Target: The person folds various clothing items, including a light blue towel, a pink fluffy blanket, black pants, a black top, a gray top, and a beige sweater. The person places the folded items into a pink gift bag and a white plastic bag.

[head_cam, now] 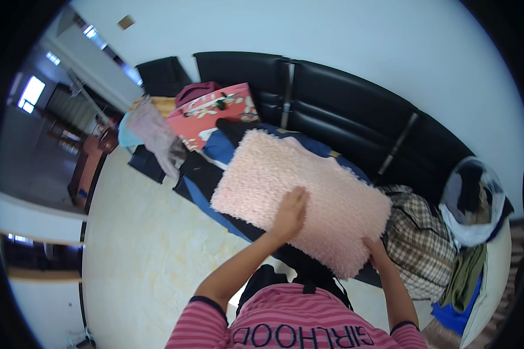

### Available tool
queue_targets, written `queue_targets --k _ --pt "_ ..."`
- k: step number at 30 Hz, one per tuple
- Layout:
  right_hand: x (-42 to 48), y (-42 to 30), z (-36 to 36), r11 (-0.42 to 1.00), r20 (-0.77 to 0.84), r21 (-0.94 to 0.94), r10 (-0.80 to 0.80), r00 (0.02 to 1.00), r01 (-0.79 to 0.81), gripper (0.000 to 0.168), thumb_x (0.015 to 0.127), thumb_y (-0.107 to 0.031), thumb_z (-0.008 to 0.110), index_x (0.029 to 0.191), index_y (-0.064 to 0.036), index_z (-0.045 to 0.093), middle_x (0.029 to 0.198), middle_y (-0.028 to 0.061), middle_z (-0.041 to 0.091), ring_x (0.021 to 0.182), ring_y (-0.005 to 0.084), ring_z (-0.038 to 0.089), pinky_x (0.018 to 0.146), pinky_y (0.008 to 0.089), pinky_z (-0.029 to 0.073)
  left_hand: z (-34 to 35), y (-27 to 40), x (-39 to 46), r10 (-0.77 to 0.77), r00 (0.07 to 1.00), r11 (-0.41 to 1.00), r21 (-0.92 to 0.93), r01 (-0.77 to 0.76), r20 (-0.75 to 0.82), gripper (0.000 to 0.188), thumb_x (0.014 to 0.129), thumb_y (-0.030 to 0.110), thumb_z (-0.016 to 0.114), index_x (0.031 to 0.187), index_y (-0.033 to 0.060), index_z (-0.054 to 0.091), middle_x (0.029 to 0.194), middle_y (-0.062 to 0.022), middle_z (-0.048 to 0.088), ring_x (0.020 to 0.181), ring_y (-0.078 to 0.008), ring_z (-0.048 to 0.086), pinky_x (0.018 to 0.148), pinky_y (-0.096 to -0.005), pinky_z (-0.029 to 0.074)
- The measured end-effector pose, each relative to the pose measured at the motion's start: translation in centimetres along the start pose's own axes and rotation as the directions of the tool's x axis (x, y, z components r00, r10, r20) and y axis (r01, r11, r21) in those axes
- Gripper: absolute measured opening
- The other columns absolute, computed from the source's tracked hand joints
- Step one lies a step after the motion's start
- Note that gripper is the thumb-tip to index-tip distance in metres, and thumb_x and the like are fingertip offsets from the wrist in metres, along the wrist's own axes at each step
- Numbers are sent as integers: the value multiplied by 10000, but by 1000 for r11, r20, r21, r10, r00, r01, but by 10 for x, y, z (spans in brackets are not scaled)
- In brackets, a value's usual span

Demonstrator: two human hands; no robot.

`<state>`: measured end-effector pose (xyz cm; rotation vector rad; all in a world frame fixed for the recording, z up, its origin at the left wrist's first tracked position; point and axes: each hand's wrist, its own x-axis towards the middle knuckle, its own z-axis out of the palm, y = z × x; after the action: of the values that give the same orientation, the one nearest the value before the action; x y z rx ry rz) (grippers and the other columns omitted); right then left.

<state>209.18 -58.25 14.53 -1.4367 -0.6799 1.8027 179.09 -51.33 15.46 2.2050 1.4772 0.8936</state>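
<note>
A pale pink shaggy fleece piece lies in a rough rectangle before me, smoother pink fabric showing along its far edge. Whether it is a folded garment or a cushion I cannot tell. My left hand rests flat on its middle, fingers close together. At the near right corner, my right hand holds the edge, with some fingers hidden. Beneath the fleece, dark blue clothing sticks out on a black bench seat.
Behind runs the black padded bench backrest. To the left are a red floral paper bag and a greyish cloth. A plaid bag, a clear plastic bag with dark contents and folded green fabric are at right.
</note>
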Motion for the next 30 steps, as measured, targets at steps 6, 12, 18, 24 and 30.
queue_targets --k 6,12,18,24,30 --pt "-5 -36 -10 961 -196 -113 -272 942 254 441 784 -172 516 1174 19 443 1093 137 528 934 248 545 794 332 463 -21 25 11 -199 979 917 -362 170 -43 414 764 -55 474 1173 13 476 1252 -163 429 1179 -322 393 979 -344 326" --pt "-37 -145 38 604 -125 -658 -676 726 449 497 802 -180 491 1247 13 383 1065 145 531 873 224 556 775 316 464 4 34 0 -166 985 673 -725 147 46 351 768 -22 499 1119 -12 507 1224 -158 460 1149 -304 419 982 -336 309" --pt "26 -93 255 467 430 -630 -456 779 621 540 798 -216 565 1281 -66 379 1241 161 417 1119 243 429 929 340 346 -12 -19 -59 -211 956 646 -705 292 203 480 812 141 544 1248 18 388 1249 -134 437 1134 -253 435 963 -364 349" --pt "53 -22 307 -376 723 -690 -347 597 618 672 713 -356 618 1286 -99 378 1359 170 283 1267 317 247 1032 443 168 -121 -110 -132 -296 462 -85 -505 859 836 605 812 349 587 1265 17 360 1196 -111 482 1117 -203 453 922 -343 385" --pt "45 -24 320 -316 696 -717 -300 652 621 709 678 -333 644 1291 -109 365 1393 152 225 1291 319 195 1031 477 145 -115 -114 -120 -467 517 -196 -654 731 717 1038 685 512 672 1364 17 62 1294 -126 370 1180 -255 370 970 -374 296"
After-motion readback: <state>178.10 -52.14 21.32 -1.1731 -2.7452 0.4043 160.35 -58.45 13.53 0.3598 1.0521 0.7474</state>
